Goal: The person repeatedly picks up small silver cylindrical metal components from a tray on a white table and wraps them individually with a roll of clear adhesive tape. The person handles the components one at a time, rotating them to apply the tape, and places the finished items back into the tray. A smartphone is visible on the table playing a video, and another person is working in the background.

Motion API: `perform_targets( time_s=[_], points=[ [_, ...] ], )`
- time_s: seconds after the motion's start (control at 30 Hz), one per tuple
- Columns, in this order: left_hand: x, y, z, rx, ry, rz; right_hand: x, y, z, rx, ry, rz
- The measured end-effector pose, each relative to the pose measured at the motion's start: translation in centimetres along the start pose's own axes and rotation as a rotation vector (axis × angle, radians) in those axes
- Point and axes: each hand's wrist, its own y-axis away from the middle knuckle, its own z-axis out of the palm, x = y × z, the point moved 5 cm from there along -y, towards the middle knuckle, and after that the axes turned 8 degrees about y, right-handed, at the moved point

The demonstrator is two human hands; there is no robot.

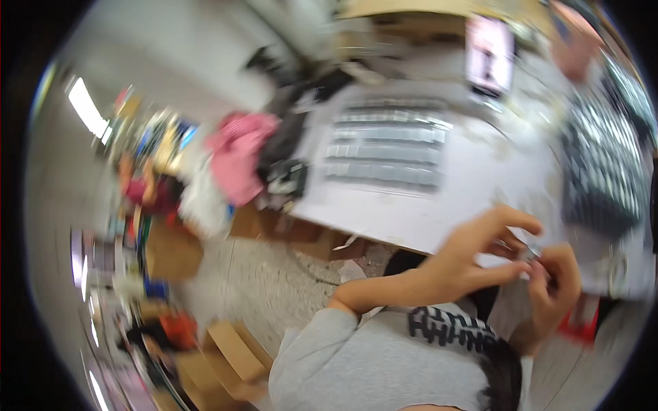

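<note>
Above the near edge of the table, my two hands meet in front of my body. My left hand (480, 253) has its thumb and fingers curled in around a small shiny silvery piece (530, 253). From the other side, my right hand (558, 284) pinches at the same piece with thumb and bent fingers. Blur and the fingers hide most of it, so its kind does not show. Farther in on the white table (384, 218) lies a clear tray of grey, strip-like rows (384, 152). To the right is a stack of dark, shiny ribbed trays (603, 164).
A lit phone (489, 55) stands at the back of the table. Another person's hand (576, 44) shows at the far right. Pink cloth (241, 154) and dark items lie left of the table. Open cardboard boxes (236, 353) stand on the floor, and a red object (581, 320) is below the table.
</note>
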Motion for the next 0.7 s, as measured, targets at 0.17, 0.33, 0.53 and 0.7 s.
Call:
perform_targets(
  time_s=[0.17,0.33,0.53,0.7],
  points=[
    [-0.4,-0.3,-1.2,-0.009,0.037,0.139,1.8,-0.9,0.9,-0.003,0.037,-0.245],
    [0.1,0.9,-2.0,0.077,-0.222,0.242,0.1,-1.3,2.0,-0.117,0.237,-0.463],
    [0.0,0.4,-1.5,0.141,-0.379,0.335,-2.5,-1.1,2.6,-0.019,0.427,-0.641],
    [-1.4,-1.3,-2.2,0.083,-0.335,0.251,-1.1,-1.0,2.4,0.010,0.508,-0.625]
  ],
)
